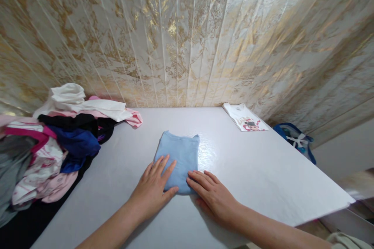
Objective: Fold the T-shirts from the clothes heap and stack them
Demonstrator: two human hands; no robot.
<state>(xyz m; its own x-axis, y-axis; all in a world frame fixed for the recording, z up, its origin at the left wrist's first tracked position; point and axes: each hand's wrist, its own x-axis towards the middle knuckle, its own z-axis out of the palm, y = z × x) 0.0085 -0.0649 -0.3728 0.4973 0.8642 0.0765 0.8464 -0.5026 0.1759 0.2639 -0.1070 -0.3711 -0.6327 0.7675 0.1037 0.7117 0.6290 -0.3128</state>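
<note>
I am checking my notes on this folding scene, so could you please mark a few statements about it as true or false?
1. The left hand and the right hand both touch the near end of the light blue garment. True.
2. The pile of clothes lies on the right side of the table. False: it lies on the left side.
3. A folded white shirt with a print lies near the table's far right corner. True.
4. The light blue garment is spread out unfolded. False: it is folded into a compact rectangle.
5. The blue bag stands on the table. False: it is beyond the table's right edge.
</note>
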